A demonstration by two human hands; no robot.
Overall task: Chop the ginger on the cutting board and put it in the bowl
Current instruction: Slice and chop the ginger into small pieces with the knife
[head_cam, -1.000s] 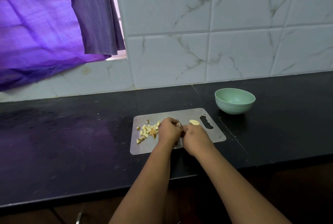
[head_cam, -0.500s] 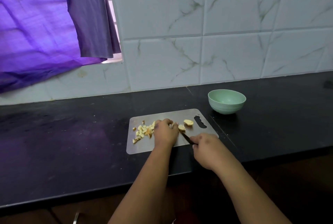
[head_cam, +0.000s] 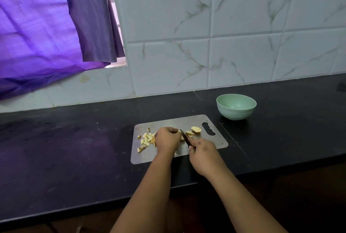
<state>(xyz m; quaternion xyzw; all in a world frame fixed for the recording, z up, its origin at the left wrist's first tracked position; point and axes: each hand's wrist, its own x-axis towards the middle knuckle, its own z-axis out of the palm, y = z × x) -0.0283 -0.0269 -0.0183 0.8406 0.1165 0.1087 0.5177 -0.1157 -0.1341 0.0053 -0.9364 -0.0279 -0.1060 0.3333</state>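
Ginger (head_cam: 195,129) lies on the cutting board (head_cam: 215,143), diced bits (head_cam: 147,138) at 9 o'clock. Left hand (head_cam: 167,139) curls over a piece; right hand (head_cam: 203,153) grips the knife (head_cam: 185,137). Green bowl (head_cam: 236,106) stands apart at 2 o'clock on the black counter (head_cam: 74,148).

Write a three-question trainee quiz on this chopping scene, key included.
1. True or false: the bowl already holds ginger.
2. Which hand holds the knife? A) left B) right
3. Fill in: the diced pile lies on the board, to the ___ of the left hand.

Key
1. False: its visible inside is bare.
2. B: the right hand grips the knife.
3. Left.
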